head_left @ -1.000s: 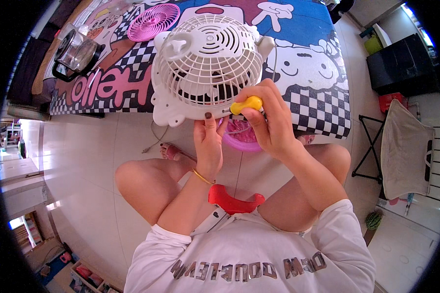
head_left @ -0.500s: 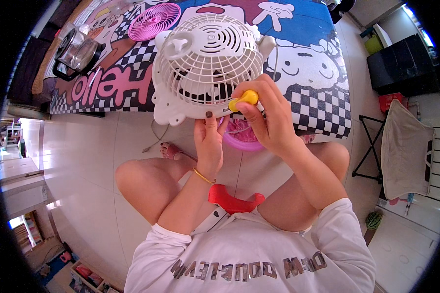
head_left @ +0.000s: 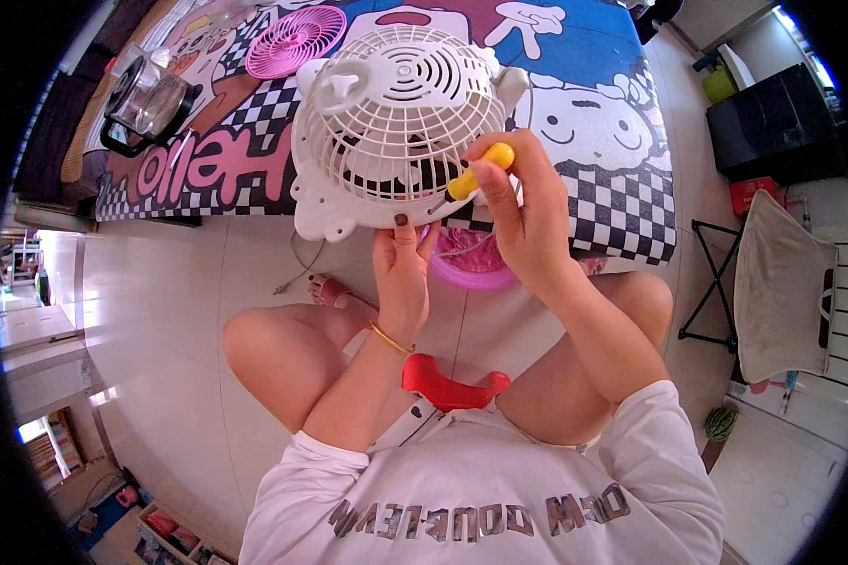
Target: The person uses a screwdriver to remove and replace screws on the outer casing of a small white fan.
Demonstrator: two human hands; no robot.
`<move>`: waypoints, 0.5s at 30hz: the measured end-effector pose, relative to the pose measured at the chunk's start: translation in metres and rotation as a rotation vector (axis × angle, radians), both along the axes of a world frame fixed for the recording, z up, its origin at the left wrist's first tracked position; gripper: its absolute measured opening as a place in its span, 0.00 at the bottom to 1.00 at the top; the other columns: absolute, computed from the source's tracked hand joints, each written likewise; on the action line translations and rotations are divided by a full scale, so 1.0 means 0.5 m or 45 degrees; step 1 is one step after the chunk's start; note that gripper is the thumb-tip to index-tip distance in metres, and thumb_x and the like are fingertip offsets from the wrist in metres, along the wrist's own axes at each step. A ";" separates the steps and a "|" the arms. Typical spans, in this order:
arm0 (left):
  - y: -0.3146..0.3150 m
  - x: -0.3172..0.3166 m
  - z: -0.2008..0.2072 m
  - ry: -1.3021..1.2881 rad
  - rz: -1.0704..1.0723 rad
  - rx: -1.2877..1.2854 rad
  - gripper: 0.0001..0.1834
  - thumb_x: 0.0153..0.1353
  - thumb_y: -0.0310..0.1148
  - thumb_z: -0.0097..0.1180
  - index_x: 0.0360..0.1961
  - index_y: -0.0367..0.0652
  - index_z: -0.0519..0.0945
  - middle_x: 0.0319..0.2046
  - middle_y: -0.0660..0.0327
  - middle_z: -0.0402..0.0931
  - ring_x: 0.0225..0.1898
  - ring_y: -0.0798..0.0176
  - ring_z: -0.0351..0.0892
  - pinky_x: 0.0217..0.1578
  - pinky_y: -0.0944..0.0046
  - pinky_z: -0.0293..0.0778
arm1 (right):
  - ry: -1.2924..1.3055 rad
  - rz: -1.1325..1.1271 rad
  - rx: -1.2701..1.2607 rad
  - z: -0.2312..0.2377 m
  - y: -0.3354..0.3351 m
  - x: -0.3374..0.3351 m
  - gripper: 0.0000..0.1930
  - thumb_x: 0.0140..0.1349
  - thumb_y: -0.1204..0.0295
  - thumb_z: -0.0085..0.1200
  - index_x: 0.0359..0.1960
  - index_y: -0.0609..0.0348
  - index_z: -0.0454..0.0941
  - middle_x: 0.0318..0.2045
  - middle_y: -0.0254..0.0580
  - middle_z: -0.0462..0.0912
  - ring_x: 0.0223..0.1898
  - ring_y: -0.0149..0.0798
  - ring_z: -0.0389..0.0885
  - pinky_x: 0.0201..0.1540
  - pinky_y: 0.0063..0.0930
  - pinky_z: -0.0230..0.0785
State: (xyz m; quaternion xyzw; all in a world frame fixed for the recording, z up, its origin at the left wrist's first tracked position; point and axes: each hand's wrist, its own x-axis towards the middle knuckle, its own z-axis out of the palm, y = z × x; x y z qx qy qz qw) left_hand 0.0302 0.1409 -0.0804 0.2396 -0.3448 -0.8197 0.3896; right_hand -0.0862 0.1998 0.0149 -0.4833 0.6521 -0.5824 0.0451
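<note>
A white plastic fan housing with a domed, slotted grille rests at the table's near edge, its rim jutting towards me. My left hand grips that rim from below, thumb on top. In my right hand is a screwdriver with a yellow handle, held at a slant. Its tip points down at the rim near a screw hole, just right of my left thumb. Whether the tip sits in a screw is too small to tell. Dark parts show through the grille.
A pink round fan grille and a clear jug with a black handle stand on the printed tablecloth. Below the table edge is a pink round basin-like thing. A cord trails on the floor. A folding frame stands right.
My right hand has shifted slightly up and right, tilting the screwdriver more steeply, so more of its shaft shows. My left hand and the fan housing have barely moved.
</note>
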 end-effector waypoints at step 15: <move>0.001 0.002 0.003 -0.032 -0.009 0.001 0.20 0.66 0.37 0.39 0.56 0.39 0.58 0.55 0.58 0.60 0.57 0.62 0.61 0.59 0.57 0.60 | 0.213 0.380 -0.026 0.025 -0.005 -0.004 0.08 0.59 0.74 0.49 0.40 0.58 0.72 0.30 0.39 0.73 0.31 0.32 0.72 0.35 0.22 0.65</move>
